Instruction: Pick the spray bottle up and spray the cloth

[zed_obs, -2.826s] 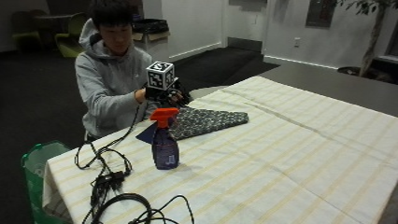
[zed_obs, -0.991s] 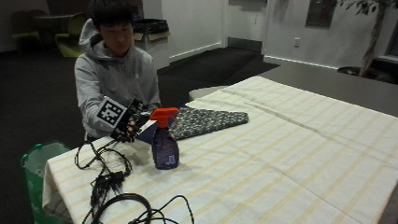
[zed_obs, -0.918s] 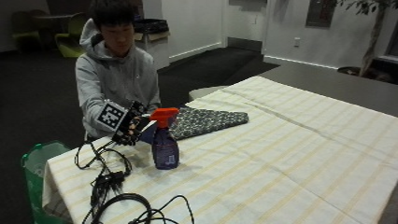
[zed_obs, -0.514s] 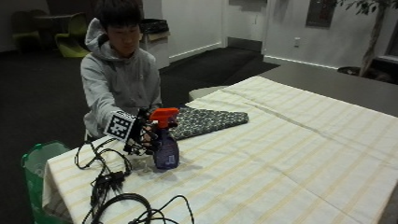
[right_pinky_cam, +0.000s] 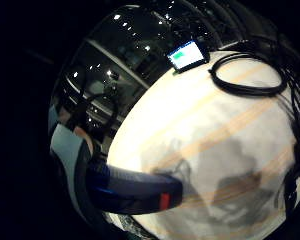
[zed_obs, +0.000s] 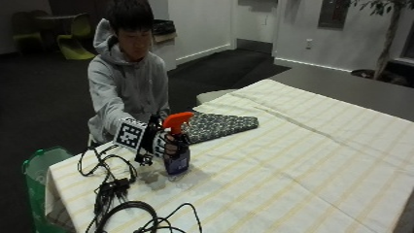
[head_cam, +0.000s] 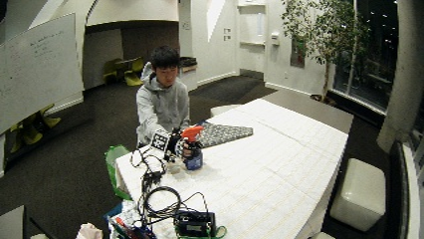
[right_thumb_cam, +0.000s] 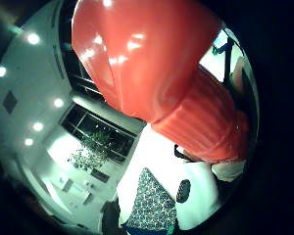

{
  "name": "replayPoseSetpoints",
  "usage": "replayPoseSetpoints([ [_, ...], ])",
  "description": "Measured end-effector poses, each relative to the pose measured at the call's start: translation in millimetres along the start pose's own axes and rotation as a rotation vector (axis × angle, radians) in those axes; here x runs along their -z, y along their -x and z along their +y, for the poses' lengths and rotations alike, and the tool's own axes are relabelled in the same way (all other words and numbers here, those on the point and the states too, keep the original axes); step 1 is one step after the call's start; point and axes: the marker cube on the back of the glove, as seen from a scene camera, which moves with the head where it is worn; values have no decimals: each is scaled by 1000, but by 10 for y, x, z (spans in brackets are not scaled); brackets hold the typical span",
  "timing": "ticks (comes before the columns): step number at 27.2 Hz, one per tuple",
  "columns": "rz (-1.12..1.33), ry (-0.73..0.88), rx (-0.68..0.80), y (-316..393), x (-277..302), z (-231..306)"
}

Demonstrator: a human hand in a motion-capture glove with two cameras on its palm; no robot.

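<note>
In the outside view a blue spray bottle (zed_obs: 177,160) with an orange trigger head (zed_obs: 177,121) stands upright near the table's front left corner. My gloved right hand (zed_obs: 163,143) is at its neck from the left, fingers curled round it just under the head. The thumb side palm view is filled by the orange trigger head (right_thumb_cam: 152,63), and the little finger side palm view has the blue bottle body (right_pinky_cam: 130,187) close by. A dark patterned cloth (zed_obs: 220,125) lies flat on the table just behind the bottle, also seen as the cloth (right_thumb_cam: 149,208) beyond the head.
The table has a cream striped cover (zed_obs: 310,160). Black cables (zed_obs: 123,199) lie in loops at the front left corner beside a small white object (zed_obs: 152,177). A green bag (zed_obs: 39,167) hangs off the table's left end. A device with a lit screen (right_pinky_cam: 187,55) sits by the cables.
My hand dropped from above the cloth to table height left of the bottle, then moved right and closed round the bottle's neck. The bottle and cloth stayed in place.
</note>
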Motion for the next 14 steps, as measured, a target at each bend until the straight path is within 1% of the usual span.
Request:
replayPoseSetpoints([
  [2, 19, 50, 66, 14, -34, -26],
  [5, 86, 134, 204, 126, -105, -32],
  [10, 225, 228, 274, 597, -253, 63],
  [14, 288, 287, 435, 1022, -355, 136],
])
